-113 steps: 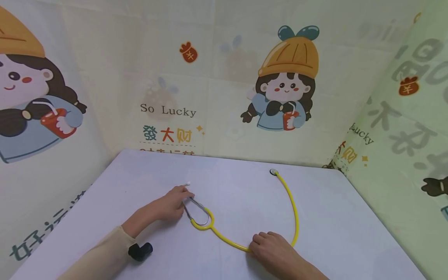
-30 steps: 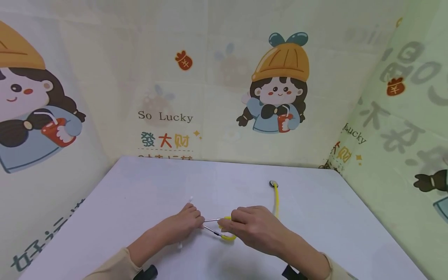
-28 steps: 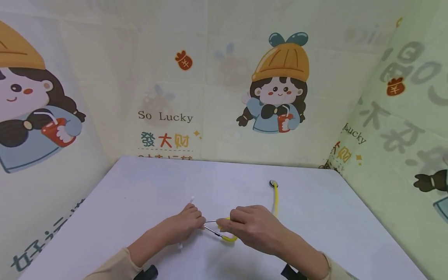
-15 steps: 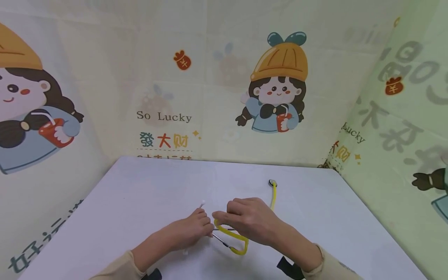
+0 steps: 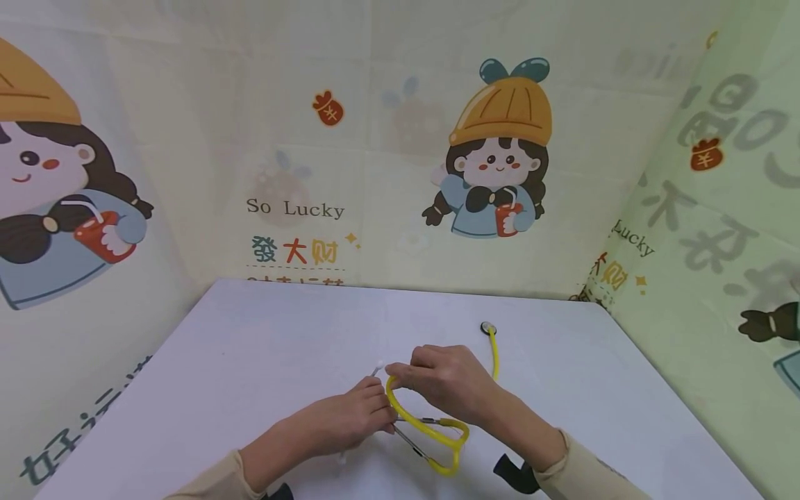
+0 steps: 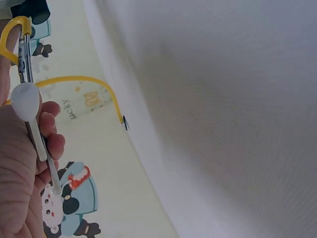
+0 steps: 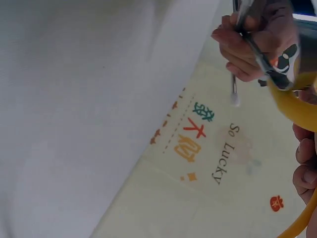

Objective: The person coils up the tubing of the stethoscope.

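A yellow stethoscope (image 5: 431, 432) is between my hands. My left hand (image 5: 350, 420) grips its metal ear tubes, and a white ear tip (image 5: 379, 365) pokes out past the knuckles. The left wrist view shows both metal tubes (image 6: 25, 59) lying close together across the palm. My right hand (image 5: 446, 382) pinches the yellow tubing and holds it bent back over the ear tubes, beside the left fingers. From behind the right hand the tubing runs to the round chest piece (image 5: 488, 328), which lies on the table. The Y-joint hangs at the right, below the right hand.
The white table (image 5: 281, 326) stands against cloth walls (image 5: 387, 243) printed with cartoon figures and lettering. Black wrist straps (image 5: 517, 475) show at both sleeves.
Earlier the stethoscope lay stretched out on the table. My right hand has since come over to the left hand and folded the tubing back. Both hands have drawn together; the left moved right.
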Motion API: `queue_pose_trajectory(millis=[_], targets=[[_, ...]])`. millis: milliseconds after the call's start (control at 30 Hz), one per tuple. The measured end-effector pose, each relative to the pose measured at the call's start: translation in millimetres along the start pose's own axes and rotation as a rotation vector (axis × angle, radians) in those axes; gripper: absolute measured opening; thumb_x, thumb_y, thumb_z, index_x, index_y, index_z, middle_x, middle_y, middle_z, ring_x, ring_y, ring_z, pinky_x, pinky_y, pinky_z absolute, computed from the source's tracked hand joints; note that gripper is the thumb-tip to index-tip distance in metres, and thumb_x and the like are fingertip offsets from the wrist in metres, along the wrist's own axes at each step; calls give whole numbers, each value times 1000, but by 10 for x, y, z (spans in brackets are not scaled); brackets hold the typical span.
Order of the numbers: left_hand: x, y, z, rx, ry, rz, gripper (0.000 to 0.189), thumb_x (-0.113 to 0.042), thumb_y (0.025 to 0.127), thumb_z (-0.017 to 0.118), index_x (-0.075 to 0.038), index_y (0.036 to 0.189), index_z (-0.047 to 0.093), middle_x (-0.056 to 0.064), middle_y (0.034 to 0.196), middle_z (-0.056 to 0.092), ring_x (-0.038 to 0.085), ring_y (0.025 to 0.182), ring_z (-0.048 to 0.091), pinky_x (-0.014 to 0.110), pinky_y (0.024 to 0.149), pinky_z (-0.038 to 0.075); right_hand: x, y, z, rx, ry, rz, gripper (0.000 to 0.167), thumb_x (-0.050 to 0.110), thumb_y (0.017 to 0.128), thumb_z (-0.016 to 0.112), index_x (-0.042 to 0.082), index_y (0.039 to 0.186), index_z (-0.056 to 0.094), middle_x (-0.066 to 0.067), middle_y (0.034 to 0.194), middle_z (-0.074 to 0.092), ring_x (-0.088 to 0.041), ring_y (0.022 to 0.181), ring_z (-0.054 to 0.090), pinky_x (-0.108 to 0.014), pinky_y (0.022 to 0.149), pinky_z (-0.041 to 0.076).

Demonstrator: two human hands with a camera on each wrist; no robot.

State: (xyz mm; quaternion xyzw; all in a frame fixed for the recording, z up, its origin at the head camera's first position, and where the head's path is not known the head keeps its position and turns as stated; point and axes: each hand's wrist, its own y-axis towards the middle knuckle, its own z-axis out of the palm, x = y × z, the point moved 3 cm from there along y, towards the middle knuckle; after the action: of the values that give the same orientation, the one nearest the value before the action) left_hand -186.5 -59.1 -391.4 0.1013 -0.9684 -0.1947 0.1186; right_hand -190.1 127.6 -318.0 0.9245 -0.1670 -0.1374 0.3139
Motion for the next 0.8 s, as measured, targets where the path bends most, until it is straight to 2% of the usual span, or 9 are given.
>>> queue_pose_trajectory(millis=[133,333,600,800], targets=[[-12,14,-16,-34,-8,5,16,-24,104,62,-12,114,67,-9,106,67,10,102,57,25,99,44,-51,-67,60,2,-2,42,35,16,74,92,18,106,82,7,70,60,-1,55,43,-4,54,32],[-21,37,-70,-121,-2,18,15,-22,109,52,-13,105,63,-9,91,59,9,93,55,24,94,42,-136,-179,137,13,8,148,31,16,75,91,16,105,82,8,70,63,1,54,46,-4,53,34],[5,37,-109,-218,1,20,22,-22,110,47,-10,106,64,-8,93,61,9,90,54,26,93,45,-168,-340,252,66,9,234,28,21,81,86,17,108,82,9,69,63,3,53,44,-4,52,33],[45,31,-131,-283,-48,-55,22,-26,109,49,-9,106,64,-7,92,60,8,88,53,26,91,46,-132,-429,302,136,102,338,27,13,87,80,17,114,80,10,69,61,4,55,41,-8,52,34]])
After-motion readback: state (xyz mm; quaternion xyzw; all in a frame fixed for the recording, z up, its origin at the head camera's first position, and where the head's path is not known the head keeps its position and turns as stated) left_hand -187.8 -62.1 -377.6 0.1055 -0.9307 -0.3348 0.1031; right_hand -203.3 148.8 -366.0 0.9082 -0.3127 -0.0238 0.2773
